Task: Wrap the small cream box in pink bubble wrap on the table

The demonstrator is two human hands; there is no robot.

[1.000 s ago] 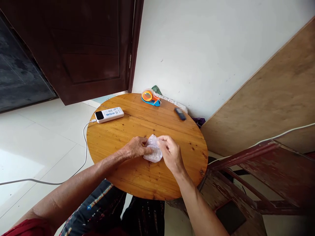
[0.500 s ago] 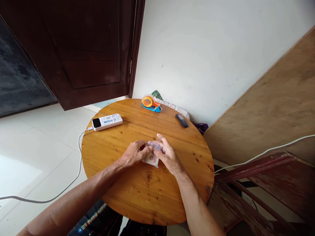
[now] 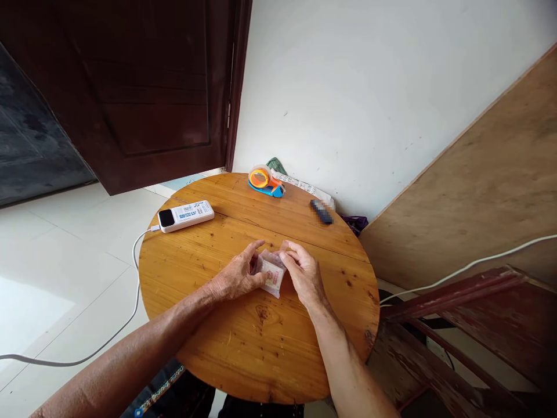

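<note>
A small pale packet (image 3: 272,275) with red print, wrapped in thin clear plastic, is between my hands over the middle of the round wooden table (image 3: 261,360). My left hand (image 3: 246,271) grips it from the left, thumb on its face and index finger stretched out beyond it. On the right, my right hand (image 3: 302,268) pinches the upper right part of the plastic wrap between thumb and fingers.
A white power bank (image 3: 186,216) with a cable lies at the table's left. At the back stand an orange and blue tape dispenser (image 3: 266,181) and a blurred dark object (image 3: 321,212). A wooden stool or chair (image 3: 461,296) is at the right.
My left thumb has moved down onto the packet and its index finger has stretched out. My right hand has shifted slightly right with the plastic pinched, and more of the packet's face shows.
</note>
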